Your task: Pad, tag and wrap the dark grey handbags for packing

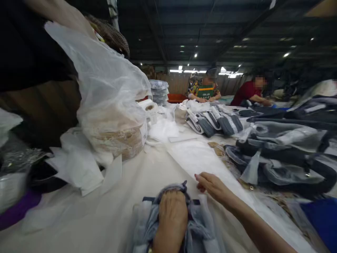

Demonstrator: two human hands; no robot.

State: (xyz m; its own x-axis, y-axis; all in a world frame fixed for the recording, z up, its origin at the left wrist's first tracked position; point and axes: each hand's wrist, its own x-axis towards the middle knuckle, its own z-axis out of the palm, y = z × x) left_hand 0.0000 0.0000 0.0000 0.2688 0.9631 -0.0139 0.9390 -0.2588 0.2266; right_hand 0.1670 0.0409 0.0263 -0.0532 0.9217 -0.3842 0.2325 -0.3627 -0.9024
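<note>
My left hand [172,214] reaches into the top of a grey-blue fabric item [198,228], perhaps a bag, at the bottom middle. Its fingertips are hidden in the folds, so I cannot tell whether they grip. Dark strips and pale, whitish parts show on both sides of the item. To the right, my right hand [210,186] hovers apart from the fabric, beside a long white sheet [195,160]. Its fingers are loosely stretched and a little bent, with nothing visible in them.
A large plastic-wrapped bundle [116,137] stands left, with white sheets [79,165] beside it. Dark bags with clear wrapping [284,154] lie right. Folded dark-and-white pieces [216,119] and a white roll [149,109] sit farther back. Two people work across the table [126,214]; another person's arm [65,15] reaches in at upper left.
</note>
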